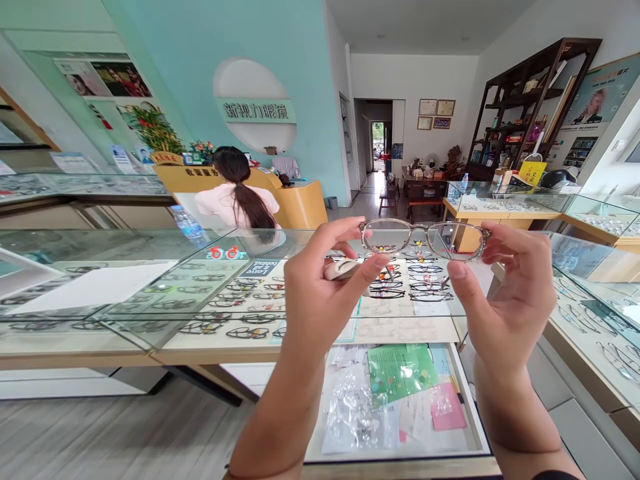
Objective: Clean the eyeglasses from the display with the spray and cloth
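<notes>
Clear-framed glasses (425, 231) pinched by left hand (320, 293) and right hand (505, 297) | glass counter (150, 267) below | person in pink (235, 200) beyond

One head-worn view, forward and slightly down, close behind left hand (320, 290) and right hand (507, 297)

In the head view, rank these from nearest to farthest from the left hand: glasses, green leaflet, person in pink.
1. glasses: pinched by the left hand, at its right.
2. green leaflet: lower down, to the right.
3. person in pink: far back, to the left.
</notes>
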Demonstrator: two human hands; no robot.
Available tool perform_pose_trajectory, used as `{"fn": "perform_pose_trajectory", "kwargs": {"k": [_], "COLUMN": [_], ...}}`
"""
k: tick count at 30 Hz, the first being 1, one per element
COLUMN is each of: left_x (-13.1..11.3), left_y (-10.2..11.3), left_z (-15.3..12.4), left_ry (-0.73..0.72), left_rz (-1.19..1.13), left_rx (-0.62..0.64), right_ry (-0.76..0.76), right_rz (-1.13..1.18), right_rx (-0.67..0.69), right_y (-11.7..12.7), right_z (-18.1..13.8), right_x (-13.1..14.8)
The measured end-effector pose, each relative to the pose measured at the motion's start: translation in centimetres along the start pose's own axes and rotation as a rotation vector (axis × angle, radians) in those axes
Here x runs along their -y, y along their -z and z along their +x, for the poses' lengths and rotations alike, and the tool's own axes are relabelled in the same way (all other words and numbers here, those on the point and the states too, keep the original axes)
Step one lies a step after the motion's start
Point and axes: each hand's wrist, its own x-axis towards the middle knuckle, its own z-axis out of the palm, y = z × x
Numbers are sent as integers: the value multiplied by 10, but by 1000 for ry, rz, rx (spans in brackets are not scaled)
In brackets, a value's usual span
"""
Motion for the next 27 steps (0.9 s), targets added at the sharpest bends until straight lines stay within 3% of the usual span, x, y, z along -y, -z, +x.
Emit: {"fn": "perform_pose_trajectory", "kwargs": {"k": [10,17,27], "left_x": [11,24,37], "left_y": [-6,-11,-17], "left_z": [6,6,7], "left_ry": [64,33,-53], "left_rz": [-131,-155,-181], "left_rx": [59,-8,29], "right_ry": [61,103,233], "right_rz": [-25,-35,-118], "right_rx": [-17,-8,-61], "right_y": [-1,-5,-8], "right_z": [-1,0,-2], "right_x": [-2,-4,-11]}}
